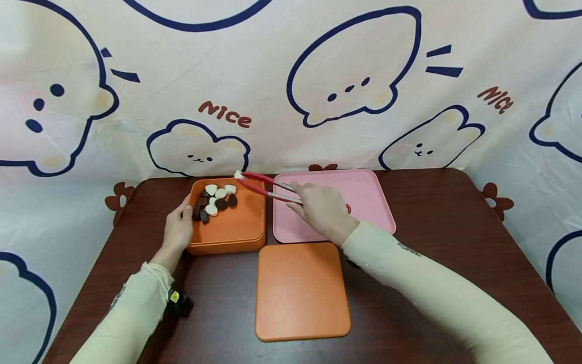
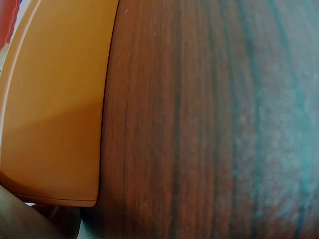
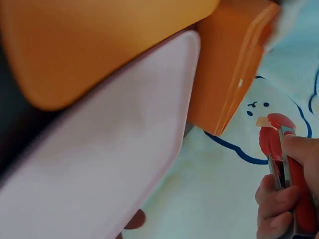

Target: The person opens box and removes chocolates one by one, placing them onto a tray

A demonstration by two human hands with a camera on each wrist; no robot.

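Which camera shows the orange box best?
The head view: it shows the orange box from above, with pieces inside and the left hand gripping its side. The left wrist view shows only part of an outer wall; the right wrist view, an outer wall and rim, not the contents.

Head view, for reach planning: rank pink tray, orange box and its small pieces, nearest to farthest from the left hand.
1. Orange box: left hand holds its left side.
2. Small pieces: inside, toward the left.
3. Pink tray: right of the box.
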